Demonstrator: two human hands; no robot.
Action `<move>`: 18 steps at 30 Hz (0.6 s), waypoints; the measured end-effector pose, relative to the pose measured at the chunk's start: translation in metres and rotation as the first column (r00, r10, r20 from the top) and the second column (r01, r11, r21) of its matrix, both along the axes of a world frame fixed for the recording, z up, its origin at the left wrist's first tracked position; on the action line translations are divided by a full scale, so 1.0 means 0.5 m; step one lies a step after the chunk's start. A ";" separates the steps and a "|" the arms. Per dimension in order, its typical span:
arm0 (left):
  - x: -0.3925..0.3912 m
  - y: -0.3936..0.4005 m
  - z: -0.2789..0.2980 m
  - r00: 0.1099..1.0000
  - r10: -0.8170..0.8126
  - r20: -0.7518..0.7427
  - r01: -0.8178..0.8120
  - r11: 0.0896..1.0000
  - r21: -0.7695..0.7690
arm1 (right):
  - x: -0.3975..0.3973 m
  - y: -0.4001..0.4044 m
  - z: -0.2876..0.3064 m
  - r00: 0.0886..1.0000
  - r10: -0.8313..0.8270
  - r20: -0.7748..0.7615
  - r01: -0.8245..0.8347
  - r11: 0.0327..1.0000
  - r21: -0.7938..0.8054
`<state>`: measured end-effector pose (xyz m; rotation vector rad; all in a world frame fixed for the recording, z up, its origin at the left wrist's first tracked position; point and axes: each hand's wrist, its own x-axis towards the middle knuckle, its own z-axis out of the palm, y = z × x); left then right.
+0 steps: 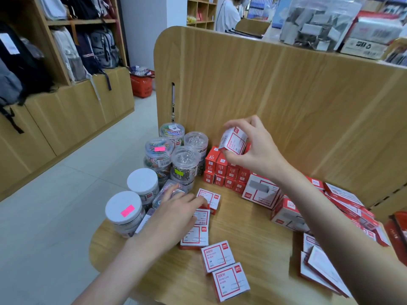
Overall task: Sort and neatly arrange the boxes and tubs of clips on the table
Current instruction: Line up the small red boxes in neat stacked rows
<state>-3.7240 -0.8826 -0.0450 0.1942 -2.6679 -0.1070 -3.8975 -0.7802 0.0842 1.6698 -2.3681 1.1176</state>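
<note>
Stationery shop, head view: wooden worktop [246, 234] against a tall panel. Right hand [253, 148] at 12 o'clock pinches a small paper-clip box [234, 139] just above the stacked red boxes [226, 170]. Left hand [174, 210], fingers straight, presses on a flat box [201, 216] at 9 o'clock, beside the tubs [176, 155]. Step: stacking small boxes. Next, probably: seat the held box squarely on the stack, then collect the loose flat boxes [224, 269] at 6 o'clock.
</note>
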 end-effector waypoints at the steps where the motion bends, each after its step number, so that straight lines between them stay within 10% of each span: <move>1: 0.000 0.000 0.000 1.000 -0.003 -0.001 0.003 1.000 0.006 | -0.001 -0.007 0.006 1.000 0.010 -0.015 -0.010 1.000 0.001; 11: 0.002 0.001 0.003 0.999 -0.021 0.027 0.019 0.998 0.058 | -0.041 -0.046 0.000 0.945 0.042 -0.324 0.082 0.929 0.360; 18: 0.006 0.002 0.004 0.997 -0.021 0.069 0.017 0.997 0.071 | -0.038 -0.036 -0.063 0.815 -0.043 -0.578 0.254 0.923 0.289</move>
